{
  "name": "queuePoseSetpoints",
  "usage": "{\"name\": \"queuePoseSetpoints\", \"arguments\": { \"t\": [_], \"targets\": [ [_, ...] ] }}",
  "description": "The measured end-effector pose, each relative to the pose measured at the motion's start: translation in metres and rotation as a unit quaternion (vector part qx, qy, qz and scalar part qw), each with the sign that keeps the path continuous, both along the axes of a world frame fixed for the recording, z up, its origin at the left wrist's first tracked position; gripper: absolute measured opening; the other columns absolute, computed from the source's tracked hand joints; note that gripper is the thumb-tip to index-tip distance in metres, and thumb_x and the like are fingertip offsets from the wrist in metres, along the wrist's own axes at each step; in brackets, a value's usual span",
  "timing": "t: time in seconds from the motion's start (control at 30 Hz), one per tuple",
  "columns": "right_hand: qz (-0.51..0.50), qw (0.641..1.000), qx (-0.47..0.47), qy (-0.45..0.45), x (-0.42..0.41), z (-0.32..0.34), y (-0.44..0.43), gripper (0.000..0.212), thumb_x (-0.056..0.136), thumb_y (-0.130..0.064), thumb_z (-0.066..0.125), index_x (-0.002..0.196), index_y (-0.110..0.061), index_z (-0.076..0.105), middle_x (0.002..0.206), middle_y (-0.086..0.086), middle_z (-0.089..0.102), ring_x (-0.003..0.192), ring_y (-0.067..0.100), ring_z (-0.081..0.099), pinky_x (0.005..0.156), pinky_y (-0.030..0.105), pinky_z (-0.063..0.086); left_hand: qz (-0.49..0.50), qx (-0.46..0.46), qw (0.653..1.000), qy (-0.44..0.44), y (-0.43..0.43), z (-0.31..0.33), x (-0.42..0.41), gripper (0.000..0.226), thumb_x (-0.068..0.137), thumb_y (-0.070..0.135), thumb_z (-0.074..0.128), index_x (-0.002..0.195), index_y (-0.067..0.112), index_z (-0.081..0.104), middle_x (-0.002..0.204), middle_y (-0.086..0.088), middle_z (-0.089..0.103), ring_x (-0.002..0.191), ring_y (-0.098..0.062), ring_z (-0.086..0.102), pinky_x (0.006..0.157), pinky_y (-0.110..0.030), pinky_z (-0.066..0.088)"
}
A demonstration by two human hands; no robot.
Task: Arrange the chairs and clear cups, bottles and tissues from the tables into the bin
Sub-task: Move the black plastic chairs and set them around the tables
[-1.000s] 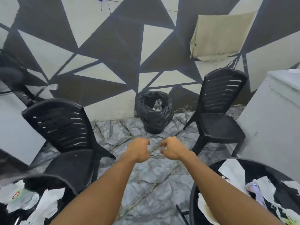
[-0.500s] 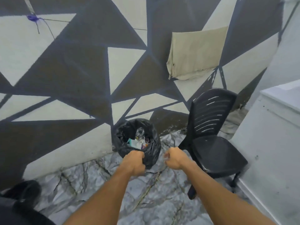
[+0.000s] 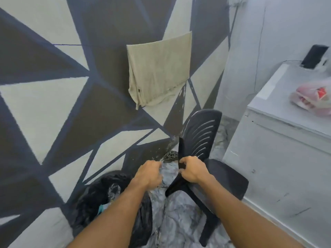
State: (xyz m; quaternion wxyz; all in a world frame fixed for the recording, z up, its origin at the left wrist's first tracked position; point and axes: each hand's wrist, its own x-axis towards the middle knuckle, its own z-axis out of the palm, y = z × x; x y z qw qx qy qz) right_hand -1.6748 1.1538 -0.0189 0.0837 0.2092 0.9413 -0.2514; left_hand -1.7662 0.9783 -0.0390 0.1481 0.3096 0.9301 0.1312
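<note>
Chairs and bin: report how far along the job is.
Done: the bin already holds some litter. In hand: the right hand grips the chair by its side edge; the left hand is curled beside it, holding nothing. Left: placing this chair; the tables are out of view.

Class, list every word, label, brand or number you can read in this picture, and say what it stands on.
No text is readable.
The red patch on the plastic bag: too blurred to read.
The small dark tag on the hanging cloth: too small to read.
</note>
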Motion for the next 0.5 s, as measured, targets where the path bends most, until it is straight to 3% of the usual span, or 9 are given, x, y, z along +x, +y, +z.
{"name": "queuePoseSetpoints", "arguments": {
  "t": [0.3,0.5],
  "targets": [
    [-0.145,0.988,-0.001,0.043,-0.101,-0.013,0.105,0.066,0.088,-0.039,0.062,0.146,-0.017,0.040,0.144,0.011,0.048,0.133,0.030,0.045,0.106,0.043,0.043,-0.106,0.052,0.993,0.001,0.151,0.012,-0.130,0.026,0.082,0.031,0.066,0.106,0.020,0.060,0.106,-0.004,0.067,0.098,-0.029,0.062,0.084,-0.042,0.054],
    [-0.190,0.978,-0.048,0.072,-0.198,-0.033,0.166,0.062,0.083,-0.050,0.063,0.129,-0.012,0.046,0.126,0.013,0.056,0.116,0.034,0.055,0.093,0.044,0.050,-0.135,0.008,0.990,0.025,0.239,0.011,-0.213,0.028,0.082,0.028,0.066,0.108,0.020,0.059,0.111,-0.006,0.066,0.103,-0.030,0.061,0.087,-0.043,0.053]
  ]
}}
